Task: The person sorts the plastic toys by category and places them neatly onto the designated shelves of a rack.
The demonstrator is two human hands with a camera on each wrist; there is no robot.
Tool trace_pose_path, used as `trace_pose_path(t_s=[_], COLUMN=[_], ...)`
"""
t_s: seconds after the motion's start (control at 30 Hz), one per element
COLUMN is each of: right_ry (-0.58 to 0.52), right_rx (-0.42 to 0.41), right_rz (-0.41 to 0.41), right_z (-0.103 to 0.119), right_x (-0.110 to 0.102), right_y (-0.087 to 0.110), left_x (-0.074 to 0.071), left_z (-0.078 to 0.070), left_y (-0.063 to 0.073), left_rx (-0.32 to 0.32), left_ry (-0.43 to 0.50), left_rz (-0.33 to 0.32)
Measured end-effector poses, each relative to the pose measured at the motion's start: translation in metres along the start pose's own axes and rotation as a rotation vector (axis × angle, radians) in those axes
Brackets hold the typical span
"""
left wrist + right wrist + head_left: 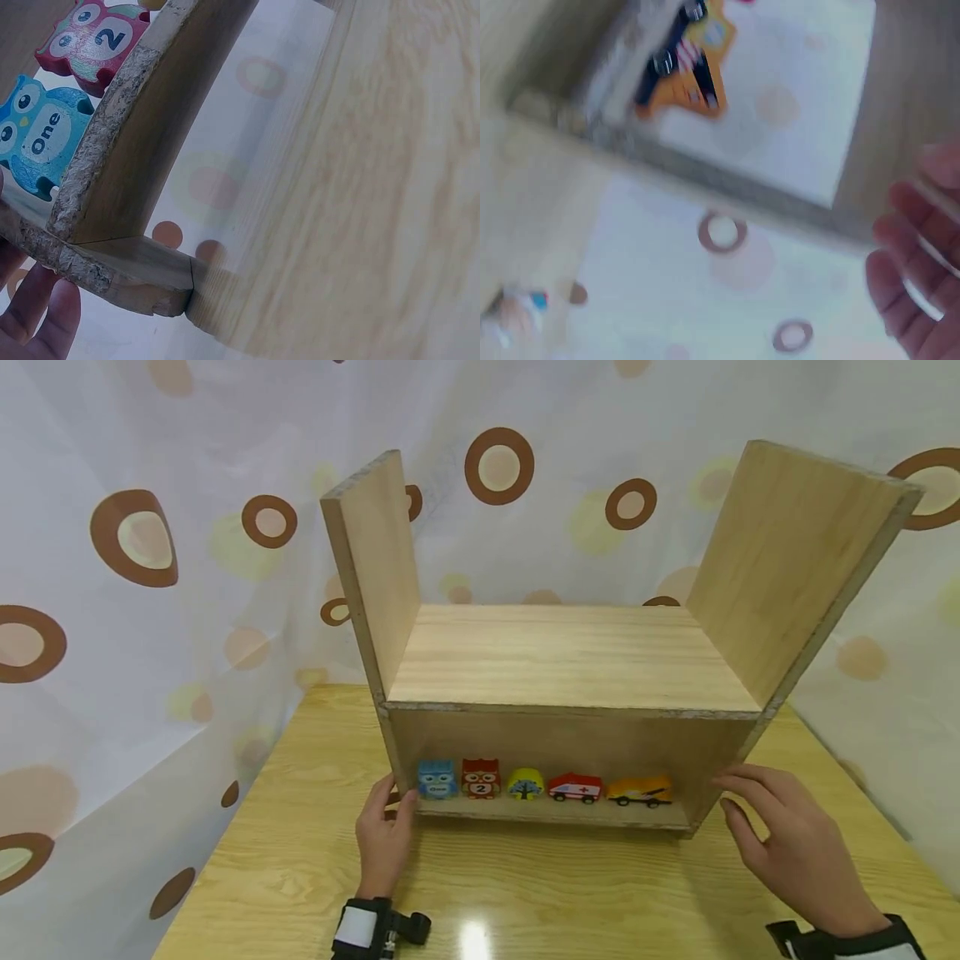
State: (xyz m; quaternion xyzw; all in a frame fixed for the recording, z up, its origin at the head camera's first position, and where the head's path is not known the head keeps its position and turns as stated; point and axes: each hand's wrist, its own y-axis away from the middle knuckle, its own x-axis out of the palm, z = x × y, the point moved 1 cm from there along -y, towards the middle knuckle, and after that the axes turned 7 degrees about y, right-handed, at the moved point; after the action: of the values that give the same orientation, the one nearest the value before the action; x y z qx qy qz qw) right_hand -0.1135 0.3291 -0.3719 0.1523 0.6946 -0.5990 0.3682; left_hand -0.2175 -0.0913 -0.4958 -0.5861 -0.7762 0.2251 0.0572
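Note:
A wooden shelf [570, 656] with two tall side boards stands on the table. At its lower left, my left hand [385, 835] grips the side board, thumb at the front edge and fingers outside. My right hand [798, 843] is beside the right side board, fingers loosely bent and fingertips right at its edge. Along the lower compartment runs a row of toys: a blue owl [46, 135] marked "One", a red owl [94, 41] marked "2", a yellow tree block [526, 783], a red and white ambulance [575, 787] and an orange truck [640, 791].
The wood-grain table [525, 885] extends in front of the shelf and to both sides. Behind it hangs a white sheet [187, 460] printed with brown and yellow circles. Each wrist wears a black strap [375, 927].

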Motion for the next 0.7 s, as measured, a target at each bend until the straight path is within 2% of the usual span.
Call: trace_pose_path(t_s=[0.17, 0.43, 0.57, 0.7], right_ry=[-0.037, -0.031, -0.013, 0.014], right_rx=[0.062, 0.136, 0.192, 0.260], right_rz=[-0.073, -0.093, -0.061, 0.009], right_z=[-0.015, -0.030, -0.044, -0.062], right_x=[-0.024, -0.041, -0.043, -0.039], right_y=[0.004, 0.009, 0.012, 0.015], left_x=[-0.002, -0.004, -0.002, 0.001], left_z=[0.002, 0.005, 0.004, 0.003], left_y=[0.001, 0.002, 0.002, 0.001], left_rx=[0.018, 0.034, 0.039, 0.051], left_ry=[-0.020, -0.005, -0.007, -0.007], left_rz=[-0.011, -0.030, -0.026, -0.026])
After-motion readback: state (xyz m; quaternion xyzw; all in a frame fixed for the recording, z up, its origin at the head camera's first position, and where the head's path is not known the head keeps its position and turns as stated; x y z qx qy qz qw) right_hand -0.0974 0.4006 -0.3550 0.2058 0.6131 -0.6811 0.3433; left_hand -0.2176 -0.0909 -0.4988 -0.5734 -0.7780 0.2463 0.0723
